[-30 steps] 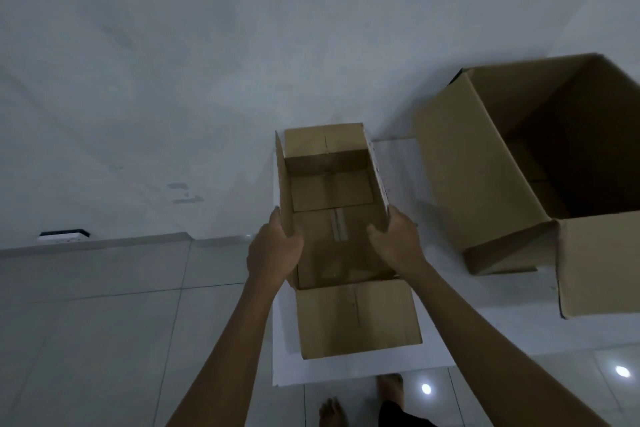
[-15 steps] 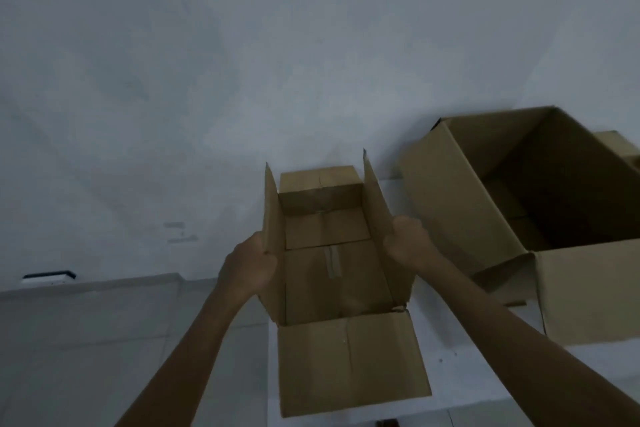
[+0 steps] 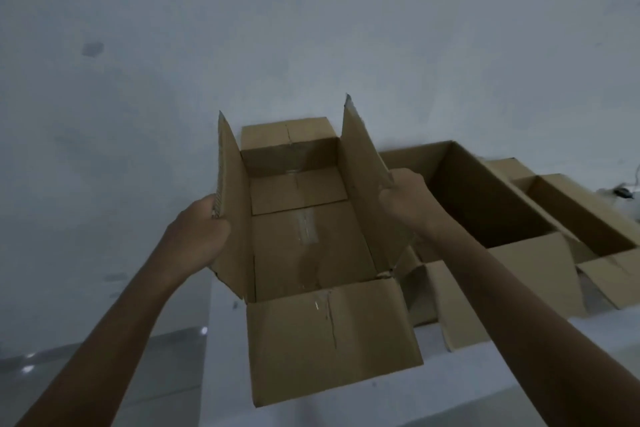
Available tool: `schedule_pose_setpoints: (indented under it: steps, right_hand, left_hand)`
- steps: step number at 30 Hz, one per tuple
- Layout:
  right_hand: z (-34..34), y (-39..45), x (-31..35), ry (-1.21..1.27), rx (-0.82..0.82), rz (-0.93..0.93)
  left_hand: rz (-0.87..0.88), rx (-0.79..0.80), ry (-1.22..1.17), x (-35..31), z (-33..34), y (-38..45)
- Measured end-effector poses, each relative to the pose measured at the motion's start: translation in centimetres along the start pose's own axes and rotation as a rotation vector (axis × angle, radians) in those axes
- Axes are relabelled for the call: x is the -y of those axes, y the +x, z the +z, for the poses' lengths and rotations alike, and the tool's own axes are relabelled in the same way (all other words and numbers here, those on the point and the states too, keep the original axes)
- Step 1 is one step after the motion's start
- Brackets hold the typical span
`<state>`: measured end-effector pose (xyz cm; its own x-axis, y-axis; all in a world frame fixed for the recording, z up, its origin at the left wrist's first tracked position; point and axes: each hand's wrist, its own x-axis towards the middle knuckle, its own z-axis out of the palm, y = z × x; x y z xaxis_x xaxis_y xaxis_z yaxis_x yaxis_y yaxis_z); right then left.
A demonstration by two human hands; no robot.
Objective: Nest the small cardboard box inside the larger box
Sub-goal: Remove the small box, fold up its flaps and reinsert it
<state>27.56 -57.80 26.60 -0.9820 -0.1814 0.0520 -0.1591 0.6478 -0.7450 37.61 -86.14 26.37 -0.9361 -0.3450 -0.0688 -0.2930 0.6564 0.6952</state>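
The small cardboard box [image 3: 311, 246] is open-topped and held up in front of me above the white table [image 3: 519, 371]. Its two side flaps stand upright, and its near flap hangs out toward me. My left hand [image 3: 201, 225] grips the box's left wall and flap. My right hand [image 3: 403, 196] grips the right wall and flap. The larger box [image 3: 485, 194] stands open on the table just to the right, its dark inside showing, with its near flaps folded outward. The small box's right side overlaps the larger box's left edge in view.
Another open cardboard box [image 3: 581, 218] lies to the right of the larger one. A white wall [image 3: 311, 28] rises close behind the table. Grey tiled floor [image 3: 104, 367] shows at the lower left, beyond the table's left edge.
Both hands have lifted the small box off the table and its side flaps now stand up. The view has swung right, so the larger box sits closer and a further box has appeared.
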Motion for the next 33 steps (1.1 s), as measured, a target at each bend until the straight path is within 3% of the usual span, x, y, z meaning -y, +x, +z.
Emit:
schedule_pose_setpoints:
  steps: [6, 9, 18, 28, 33]
  right_hand:
    - [-11.5, -1.4, -6.2, 0.097, -0.099, -0.050]
    - [-16.5, -1.7, -8.7, 0.026, -0.126, -0.088]
    - [-27.7, 1.1, -13.9, -0.074, -0.189, -0.105]
    - [-25.7, 6.9, -21.2, -0.146, -0.223, -0.045]
    - [-23.8, 9.5, -23.6, -0.149, -0.141, -0.054]
  left_hand:
    - [0.082, -0.114, -0.040, -11.8, 4.8, -4.3]
    - [0.086, -0.162, -0.128, -16.9, 7.2, -6.3]
    - [0.096, -0.164, -0.270, -26.2, 13.9, -6.2]
    - [0.077, -0.126, -0.148, -25.5, 22.5, 0.1]
    - [0.029, -0.095, -0.070, -23.3, 25.2, 3.9]
